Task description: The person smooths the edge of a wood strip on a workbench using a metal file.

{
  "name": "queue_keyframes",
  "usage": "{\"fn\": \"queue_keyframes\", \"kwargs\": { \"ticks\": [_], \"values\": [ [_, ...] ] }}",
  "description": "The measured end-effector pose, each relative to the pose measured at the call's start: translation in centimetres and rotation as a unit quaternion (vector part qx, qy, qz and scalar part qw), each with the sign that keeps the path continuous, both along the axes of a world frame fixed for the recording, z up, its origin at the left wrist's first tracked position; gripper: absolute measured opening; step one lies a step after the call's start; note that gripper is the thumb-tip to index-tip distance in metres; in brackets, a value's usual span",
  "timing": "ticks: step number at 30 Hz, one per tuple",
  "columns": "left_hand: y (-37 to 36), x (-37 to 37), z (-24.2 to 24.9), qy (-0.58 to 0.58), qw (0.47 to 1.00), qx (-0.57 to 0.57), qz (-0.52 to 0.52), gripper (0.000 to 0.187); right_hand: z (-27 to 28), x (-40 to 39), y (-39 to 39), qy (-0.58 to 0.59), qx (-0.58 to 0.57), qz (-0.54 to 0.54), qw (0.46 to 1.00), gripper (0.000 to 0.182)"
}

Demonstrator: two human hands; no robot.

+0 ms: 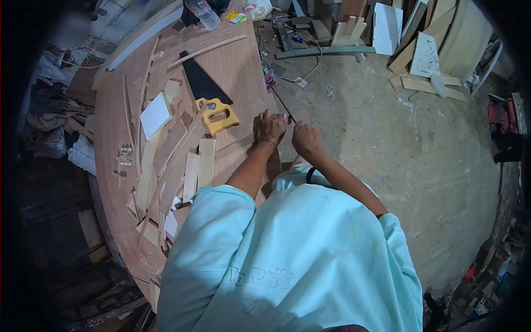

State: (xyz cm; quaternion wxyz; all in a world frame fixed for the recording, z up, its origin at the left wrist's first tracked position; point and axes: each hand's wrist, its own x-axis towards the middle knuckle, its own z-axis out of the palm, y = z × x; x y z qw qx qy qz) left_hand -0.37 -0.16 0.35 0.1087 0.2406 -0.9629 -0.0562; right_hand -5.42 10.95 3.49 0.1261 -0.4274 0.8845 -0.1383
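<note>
My left hand (270,127) rests at the right edge of the wooden table (238,72), its fingers bent around something I cannot make out. Just beyond the edge, my right hand (307,139) is closed on the near end of a thin dark rod (283,102), which slants up and left past my left fingertips. A handsaw with a yellow handle (221,115) and black blade (202,80) lies on the table left of my left hand. Below the saw are light wooden strips (207,160).
Wood offcuts and a white piece (155,115) cover the table's left part. A plastic bottle (204,14) lies at its far end. Boards (425,55) lean at the back right, above the concrete floor (398,149). A green strip (326,50) and a cable lie beyond the table.
</note>
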Motion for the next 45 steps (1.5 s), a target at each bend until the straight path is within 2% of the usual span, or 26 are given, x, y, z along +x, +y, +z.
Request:
{"fn": "queue_keyframes", "kwargs": {
  "ticks": [3,5,12,14,17,18,19,22,24,25,27,31,33,34,36,40,43,45],
  "values": [
    [-0.7,-0.1,-2.6,-0.001,1.000,0.012,-0.010,0.033,1.5,0.8,1.3,-0.057,0.021,0.013,0.998,0.018],
    [-0.6,0.0,-2.2,0.003,1.000,0.024,-0.014,0.034,2.9,1.1,2.8,-0.081,0.018,-0.040,0.996,0.020],
    [-0.7,-0.2,-2.5,0.016,1.000,0.003,-0.015,0.035,-0.2,0.3,0.0,-0.109,0.033,-0.081,0.990,0.023],
    [-0.5,-0.3,-2.3,0.027,1.000,0.013,-0.011,0.035,0.1,0.1,0.0,-0.050,0.021,-0.011,0.998,0.024],
    [-0.7,0.0,-2.0,0.016,1.000,0.021,-0.007,0.035,0.7,0.8,1.7,-0.088,0.058,0.004,0.994,0.024],
    [-0.6,0.0,-1.8,0.004,1.000,0.020,-0.010,0.034,2.6,1.2,2.4,-0.096,0.059,-0.046,0.993,0.019],
    [-0.6,-0.1,-1.6,0.006,1.000,0.024,-0.008,0.034,2.5,1.1,2.5,-0.093,0.063,-0.044,0.993,0.019],
    [-0.3,0.0,-1.5,-0.006,1.000,0.022,-0.019,0.034,1.4,0.9,2.3,-0.068,0.035,-0.030,0.997,0.018],
    [-0.6,0.0,-2.2,0.008,1.000,0.007,-0.028,0.033,0.3,0.6,0.6,0.006,-0.073,0.027,0.997,0.015],
    [-0.6,0.1,-2.7,0.007,0.999,0.005,-0.032,0.033,-0.1,0.6,0.1,0.005,-0.075,0.023,0.997,0.015],
    [-0.8,-0.2,-2.9,0.020,1.000,-0.016,-0.016,0.032,-0.4,0.3,-0.7,-0.028,0.000,-0.011,1.000,0.014],
    [-0.7,-0.1,-1.8,0.026,0.999,-0.014,-0.018,0.031,0.7,0.8,2.1,0.034,-0.015,0.015,0.999,0.015],
    [-0.6,0.0,-2.0,0.013,1.000,0.015,-0.023,0.032,0.7,0.9,2.5,-0.063,0.030,-0.051,0.996,0.016],
    [-0.4,0.0,-2.0,0.011,0.999,0.015,-0.026,0.032,-0.1,0.8,2.3,-0.065,0.030,-0.054,0.996,0.016],
    [-0.4,-0.1,-1.7,-0.007,1.000,0.009,-0.025,0.033,-1.5,0.3,0.7,0.020,-0.021,0.038,0.999,0.017],
    [-0.4,-0.1,-1.4,-0.028,1.000,-0.001,-0.010,0.033,-1.5,0.2,-0.1,-0.010,-0.034,-0.013,0.999,0.017],
    [-0.3,-0.2,-0.9,0.009,1.000,0.029,-0.006,0.034,0.0,0.5,1.7,-0.001,0.004,0.035,0.999,0.013],
    [-0.3,-0.1,-1.0,-0.028,1.000,0.010,-0.008,0.033,0.9,0.8,2.4,-0.063,0.030,-0.066,0.995,0.011]
  ]
}}
